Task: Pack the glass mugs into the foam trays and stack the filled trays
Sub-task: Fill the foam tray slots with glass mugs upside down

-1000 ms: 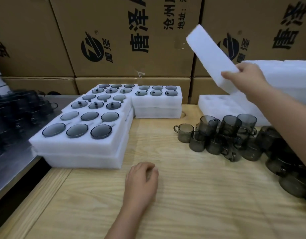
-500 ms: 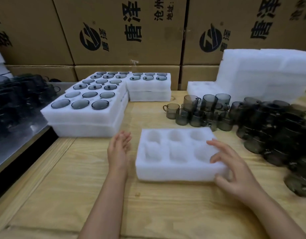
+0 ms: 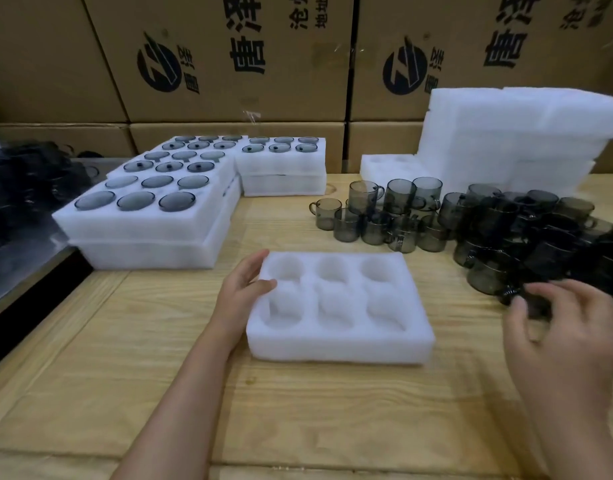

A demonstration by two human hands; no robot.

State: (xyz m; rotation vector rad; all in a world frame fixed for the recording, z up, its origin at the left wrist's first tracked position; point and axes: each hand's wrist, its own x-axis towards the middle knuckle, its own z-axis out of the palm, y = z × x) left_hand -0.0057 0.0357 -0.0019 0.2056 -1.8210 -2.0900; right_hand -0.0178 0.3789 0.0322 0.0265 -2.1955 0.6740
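A packing warehouse: stacked printed cartons (image 3: 229,57) behind a wooden bench (image 3: 298,410).

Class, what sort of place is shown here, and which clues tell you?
Probably a warehouse packing bench: printed cardboard cartons stacked behind, filled foam trays, and a heap of loose glass mugs.
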